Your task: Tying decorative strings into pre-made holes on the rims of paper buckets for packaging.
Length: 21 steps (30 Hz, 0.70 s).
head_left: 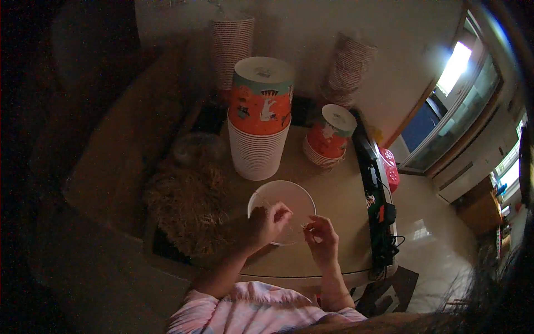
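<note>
A round white-rimmed paper bucket (282,192) stands on the table in front of me, its open top facing up. My left hand (272,221) is over its left side, fingers closed in a pinch with thin pale strands about them. At the bucket's right edge, my right hand (322,236) pinches a small bit of thin straw-like strand (303,226) between thumb and fingers. A large tangled heap of brown straw-like fibre (189,200) lies to the left of my left forearm. The dim light blurs the finest strands.
Behind the bucket rises a tall stack of nested orange-and-white paper buckets (260,119). A shorter stack (331,136) is at the right. Two more tall stacks, one left (232,50) and one right (351,67), stand by the wall. Black devices with cables (386,214) line the table's right edge.
</note>
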Each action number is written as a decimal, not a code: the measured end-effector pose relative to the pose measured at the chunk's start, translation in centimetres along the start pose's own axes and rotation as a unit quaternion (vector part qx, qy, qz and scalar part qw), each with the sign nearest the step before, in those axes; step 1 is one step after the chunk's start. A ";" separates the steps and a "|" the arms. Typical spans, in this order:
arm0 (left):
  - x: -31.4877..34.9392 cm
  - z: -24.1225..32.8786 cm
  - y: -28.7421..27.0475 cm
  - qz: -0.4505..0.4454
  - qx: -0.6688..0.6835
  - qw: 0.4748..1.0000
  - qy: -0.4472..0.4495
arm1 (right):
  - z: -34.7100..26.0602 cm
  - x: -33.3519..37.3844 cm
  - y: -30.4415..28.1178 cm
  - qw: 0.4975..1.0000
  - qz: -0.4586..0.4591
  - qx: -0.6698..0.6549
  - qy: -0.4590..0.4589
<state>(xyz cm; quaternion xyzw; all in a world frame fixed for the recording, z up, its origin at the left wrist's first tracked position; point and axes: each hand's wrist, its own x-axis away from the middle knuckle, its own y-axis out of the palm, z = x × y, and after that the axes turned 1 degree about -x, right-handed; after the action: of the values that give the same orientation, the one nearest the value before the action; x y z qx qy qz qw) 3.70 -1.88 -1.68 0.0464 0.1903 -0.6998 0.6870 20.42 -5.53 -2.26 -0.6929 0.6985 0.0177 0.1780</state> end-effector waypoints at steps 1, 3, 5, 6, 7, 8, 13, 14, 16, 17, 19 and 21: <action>0.2 0.3 -0.9 -0.028 -0.139 0.987 -0.078 | -0.1 0.0 -0.1 1.000 0.002 0.001 0.001; 0.2 -0.2 -0.9 0.036 -0.197 0.979 0.020 | -0.4 0.0 0.0 1.000 0.010 0.002 0.000; 0.3 -0.1 -0.8 0.095 -0.251 0.956 0.117 | 0.1 0.1 0.0 0.999 0.023 -0.008 -0.022; 0.4 0.7 -0.7 0.000 -0.249 0.961 0.121 | 0.4 0.2 0.0 0.998 0.037 -0.016 -0.044; 0.4 1.4 -0.4 -0.095 -0.244 0.957 0.124 | 0.4 0.2 -0.1 0.998 0.039 -0.015 -0.043; 0.8 2.0 0.3 -0.106 -0.210 0.961 0.143 | 0.3 0.1 -0.1 0.998 0.032 -0.019 -0.047; 1.0 1.9 0.8 -0.184 -0.072 0.980 -0.006 | -0.1 0.2 0.1 0.997 0.029 -0.027 -0.061; 1.0 2.2 0.7 -0.169 -0.089 0.982 -0.015 | -0.1 0.2 0.1 0.997 0.038 -0.028 -0.056; 1.0 1.8 0.8 -0.161 -0.101 0.982 -0.003 | -0.1 0.2 0.1 0.997 0.045 -0.031 -0.051; 1.0 1.6 1.0 -0.155 -0.113 0.981 0.011 | -0.2 0.2 0.0 0.996 0.060 -0.042 -0.042; 1.1 1.1 1.2 -0.142 -0.107 0.984 0.021 | -0.3 0.2 -0.4 0.995 0.075 -0.054 -0.033; 1.1 1.2 1.3 -0.129 -0.101 0.986 0.032 | -0.6 0.2 -1.0 0.977 0.131 -0.165 -0.019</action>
<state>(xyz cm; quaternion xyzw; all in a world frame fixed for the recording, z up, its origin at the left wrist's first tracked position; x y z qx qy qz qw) 5.11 -3.35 -1.17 -0.0258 0.2868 -0.7578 0.5855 21.25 -5.88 -1.57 -0.6148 0.7671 0.1691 0.0709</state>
